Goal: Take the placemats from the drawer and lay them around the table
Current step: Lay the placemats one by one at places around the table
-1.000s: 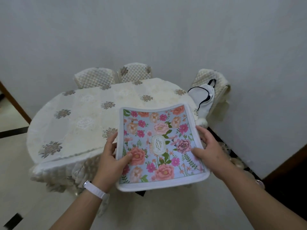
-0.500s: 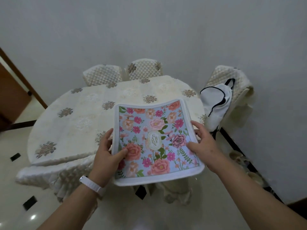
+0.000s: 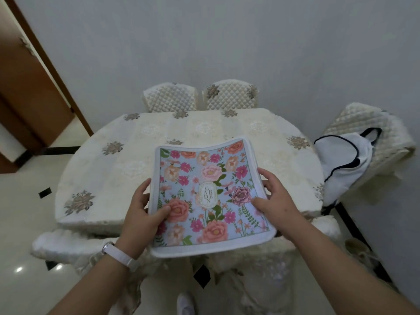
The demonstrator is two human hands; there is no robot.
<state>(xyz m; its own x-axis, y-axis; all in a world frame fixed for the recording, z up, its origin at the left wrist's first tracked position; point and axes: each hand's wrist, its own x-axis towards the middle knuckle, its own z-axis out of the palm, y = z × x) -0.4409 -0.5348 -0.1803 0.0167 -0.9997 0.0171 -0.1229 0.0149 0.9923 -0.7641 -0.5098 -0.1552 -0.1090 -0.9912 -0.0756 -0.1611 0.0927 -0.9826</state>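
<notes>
A stack of floral placemats (image 3: 204, 178), light blue with pink and orange flowers and a white border, hangs in the air above the near edge of the oval table (image 3: 127, 173). My left hand (image 3: 141, 214) grips the stack's left edge, thumb on top and fingers underneath. My right hand (image 3: 277, 198) holds the right edge the same way. The layered edges of the mats show at the right side. The table wears a cream embroidered cloth with nothing on it.
Two quilted chairs (image 3: 200, 96) stand at the table's far side against the wall. A third chair (image 3: 363, 133) at the right carries a white bag (image 3: 341, 160). Chair backs sit tucked under the near edge. A brown door (image 3: 27, 92) is at the left.
I have walked round to face the table squarely; it now sits centred under the placemats. Both hands keep the same hold on the stack.
</notes>
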